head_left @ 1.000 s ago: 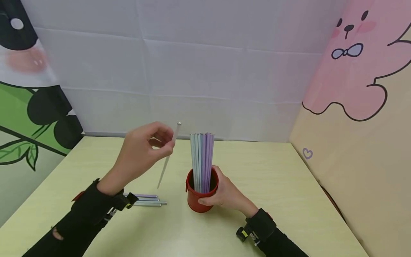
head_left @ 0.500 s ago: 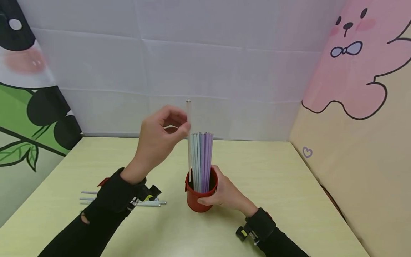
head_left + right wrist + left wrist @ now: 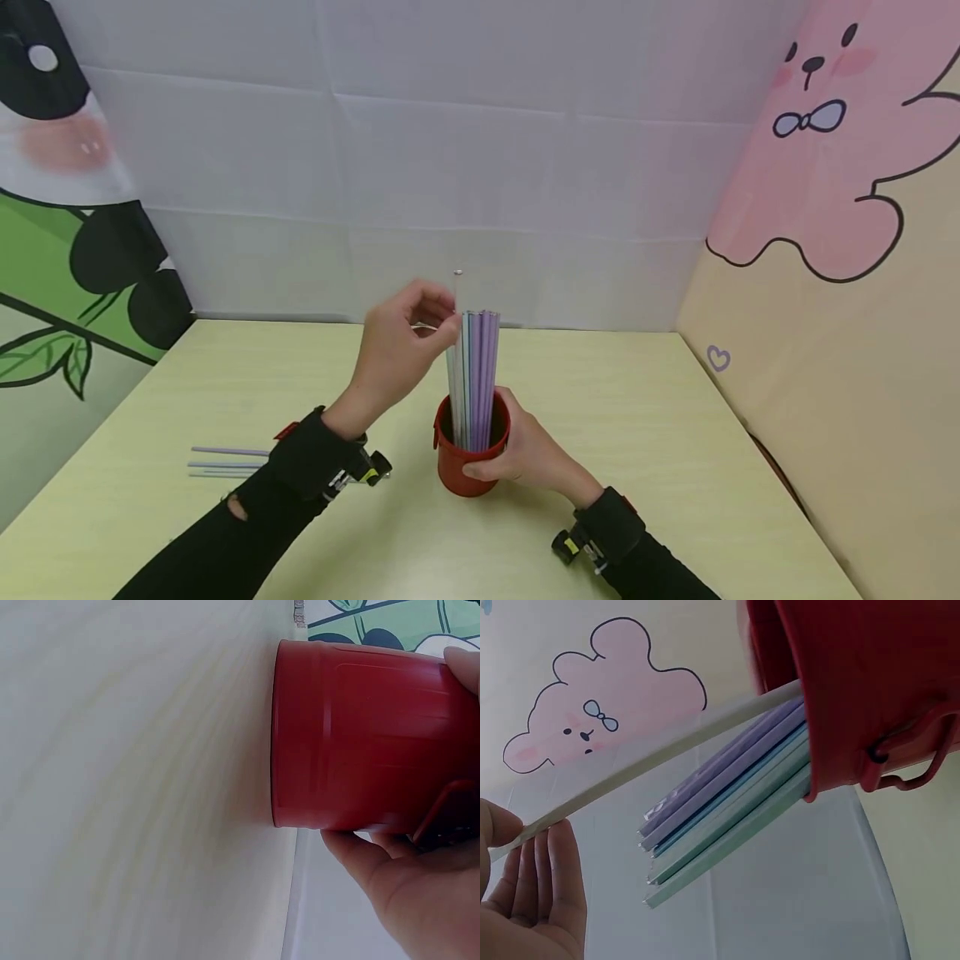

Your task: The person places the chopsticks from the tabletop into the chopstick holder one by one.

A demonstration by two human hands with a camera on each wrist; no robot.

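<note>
My left hand (image 3: 401, 350) pinches a whitish straw (image 3: 652, 760) between thumb and fingertips. The straw stands nearly upright, its lower end inside the mouth of a small red bucket (image 3: 455, 477). Several pastel straws (image 3: 483, 367), green, blue and purple, stand bunched in that bucket and rise well above its rim. From the right side, my right hand (image 3: 536, 454) grips the bucket, thumb at the front; the right wrist view shows the fingers around its wall (image 3: 375, 735). The bottom of the bucket rests on the table.
Several loose straws (image 3: 225, 465) lie on the pale wooden table (image 3: 390, 550) at the left, partly hidden under my left forearm. A white cloth wall (image 3: 450, 167) closes off the back. The side wall (image 3: 825, 350) at the right carries a pink bear drawing.
My left hand has moved right with the whitish straw, raising it over the bucket, then lowering it so its lower end is inside. My right hand and the bucket have stayed in place.
</note>
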